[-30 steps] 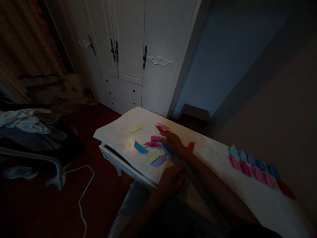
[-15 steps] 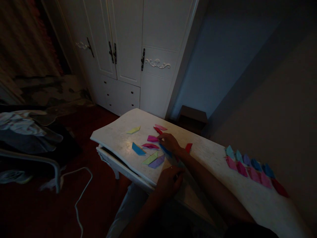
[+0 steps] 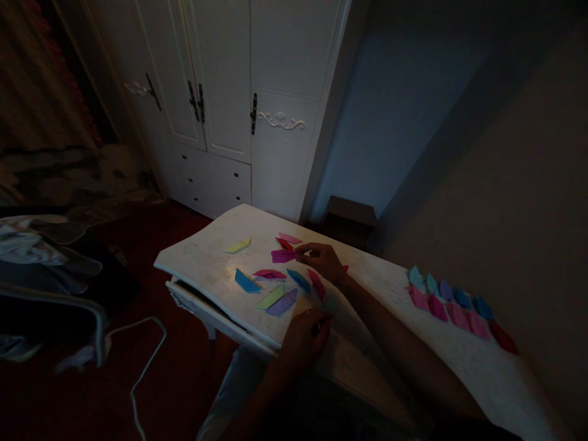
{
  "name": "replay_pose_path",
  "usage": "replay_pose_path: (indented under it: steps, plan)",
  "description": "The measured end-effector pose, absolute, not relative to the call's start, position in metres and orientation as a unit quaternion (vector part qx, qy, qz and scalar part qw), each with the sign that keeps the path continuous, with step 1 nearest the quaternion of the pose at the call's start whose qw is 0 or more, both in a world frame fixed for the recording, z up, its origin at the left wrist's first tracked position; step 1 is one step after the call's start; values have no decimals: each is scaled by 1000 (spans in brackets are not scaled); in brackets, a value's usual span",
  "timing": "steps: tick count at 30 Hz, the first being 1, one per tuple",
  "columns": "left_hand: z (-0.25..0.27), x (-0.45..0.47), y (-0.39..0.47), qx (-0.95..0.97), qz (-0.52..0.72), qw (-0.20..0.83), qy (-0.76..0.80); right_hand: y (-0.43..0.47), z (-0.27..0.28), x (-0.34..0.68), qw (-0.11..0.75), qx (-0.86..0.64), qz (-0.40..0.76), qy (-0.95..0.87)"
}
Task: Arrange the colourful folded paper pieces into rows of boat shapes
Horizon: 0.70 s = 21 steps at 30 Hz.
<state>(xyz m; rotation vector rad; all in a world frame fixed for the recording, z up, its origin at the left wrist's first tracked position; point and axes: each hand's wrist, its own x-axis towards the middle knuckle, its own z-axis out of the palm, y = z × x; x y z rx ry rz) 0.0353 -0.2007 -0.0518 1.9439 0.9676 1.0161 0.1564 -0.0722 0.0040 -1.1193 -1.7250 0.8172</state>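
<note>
My right hand (image 3: 321,260) reaches over the white table (image 3: 197,257), thumb and fingertips pinching the end of a magenta folded paper boat (image 3: 282,256). Close behind that boat lie a red paper boat (image 3: 284,244) and a light pink one (image 3: 291,237). My left hand (image 3: 305,334) rests low at the table's front edge with curled fingers; what they hold, if anything, is hidden. Near it are a purple boat (image 3: 282,302), a yellow-green boat (image 3: 270,296), a dark blue boat (image 3: 299,280) and a crimson boat (image 3: 316,284).
Two rows of folded paper boats (image 3: 437,307) stand along the table's right side by the wall. More boats lie to the left: blue (image 3: 247,281), pink (image 3: 269,274) and yellow (image 3: 239,245). A drawer (image 3: 211,309) sits slightly open. Behind is a white wardrobe (image 3: 280,165).
My right hand has lifted slightly and drawn back with the magenta boat, uncovering the dark blue and crimson boats. My left hand stays by the front edge. The view has shifted a little.
</note>
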Motion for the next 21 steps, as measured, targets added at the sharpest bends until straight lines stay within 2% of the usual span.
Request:
replay_pose_path:
  steps: [5, 12, 16, 21]
  plan:
    - [-46, 34, -200, 748, 401, 374, 373, -93, 24, 186, 472, -474, 404, -624]
    - [-43, 34, -197, 744, 402, 377, 379, -124, 40, 248, 476, -545, 386, -572]
    - [-43, 33, -197, 745, 402, 371, 382, -137, 53, 300, 417, -594, 361, -586]
    - [-44, 33, -197, 744, 402, 365, 390, -150, 65, 362, 273, -657, 315, -628]
